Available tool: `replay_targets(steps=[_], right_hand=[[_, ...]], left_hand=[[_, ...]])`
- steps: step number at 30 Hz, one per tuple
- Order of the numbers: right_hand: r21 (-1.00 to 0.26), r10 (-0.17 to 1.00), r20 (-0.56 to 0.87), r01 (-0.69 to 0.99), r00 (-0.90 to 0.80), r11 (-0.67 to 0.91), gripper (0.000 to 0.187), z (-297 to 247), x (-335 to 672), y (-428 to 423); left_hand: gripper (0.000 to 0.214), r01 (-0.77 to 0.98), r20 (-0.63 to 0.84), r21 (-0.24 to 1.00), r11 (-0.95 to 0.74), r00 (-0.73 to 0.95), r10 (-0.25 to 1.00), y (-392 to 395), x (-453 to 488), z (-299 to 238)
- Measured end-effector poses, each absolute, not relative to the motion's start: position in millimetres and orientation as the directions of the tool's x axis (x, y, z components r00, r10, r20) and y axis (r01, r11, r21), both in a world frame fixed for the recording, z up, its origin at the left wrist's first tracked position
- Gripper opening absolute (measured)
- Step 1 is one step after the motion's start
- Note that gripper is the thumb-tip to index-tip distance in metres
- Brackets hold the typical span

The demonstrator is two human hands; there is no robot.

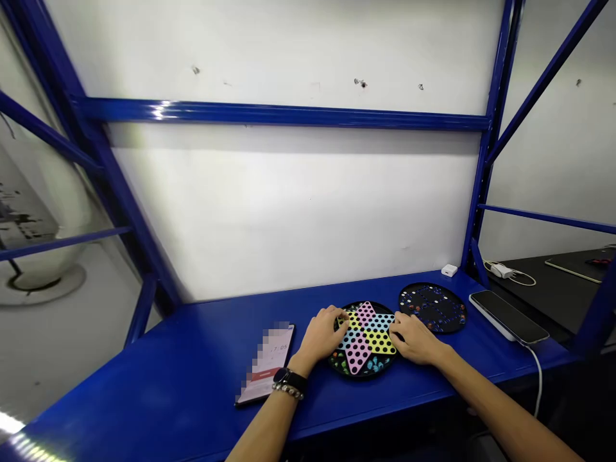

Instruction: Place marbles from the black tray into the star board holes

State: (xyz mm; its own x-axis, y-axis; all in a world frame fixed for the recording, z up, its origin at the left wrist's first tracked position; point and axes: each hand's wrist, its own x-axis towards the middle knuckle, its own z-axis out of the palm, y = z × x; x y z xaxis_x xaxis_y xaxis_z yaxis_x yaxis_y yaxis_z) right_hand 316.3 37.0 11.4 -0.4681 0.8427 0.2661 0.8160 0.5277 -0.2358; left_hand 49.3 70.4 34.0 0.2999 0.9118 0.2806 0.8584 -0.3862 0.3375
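Note:
A star-shaped Chinese checkers board (362, 338), with pink, yellow and light blue sections full of black holes, lies over a round black tray (364, 377). Green, orange and teal pieces (378, 365) show in the tray around the star's lower points. On the star's left side, my left hand (321, 337) has its thumb and fingers closed on a yellow point. Opposite it, my right hand (414, 337) pinches the board's edge near the blue and yellow points. Parts of both points are hidden by my fingers.
A second round black tray (436, 309) with small blue, white and orange pieces sits behind my right hand. One phone (264, 375) lies at left; another phone (510, 316) rests on a white block with a cable. A white adapter (449, 270) stands by the blue frame post (474, 192).

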Motion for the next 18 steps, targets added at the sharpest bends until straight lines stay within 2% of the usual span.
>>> replay_targets(steps=[5,12,15,18], right_hand=[[-0.209,0.814,0.236,0.791,-0.53,0.576,0.035,7.6,318.4,39.7],[-0.237,0.822,0.285,0.795,-0.493,0.559,0.043,5.3,316.5,40.5],[-0.314,0.852,0.363,0.811,-0.379,0.494,0.044,3.9,321.0,47.6],[-0.35,0.89,0.42,0.874,-0.176,0.338,0.045,5.6,334.1,57.8]], left_hand=[[0.023,0.862,0.268,0.339,-0.378,0.296,0.917,72.4,48.4,32.1],[0.023,0.864,0.268,0.326,-0.383,0.305,0.914,72.6,48.1,31.9],[0.024,0.865,0.271,0.323,-0.383,0.304,0.914,72.1,48.4,32.5],[0.025,0.866,0.27,0.322,-0.383,0.303,0.914,71.8,48.7,32.7]])
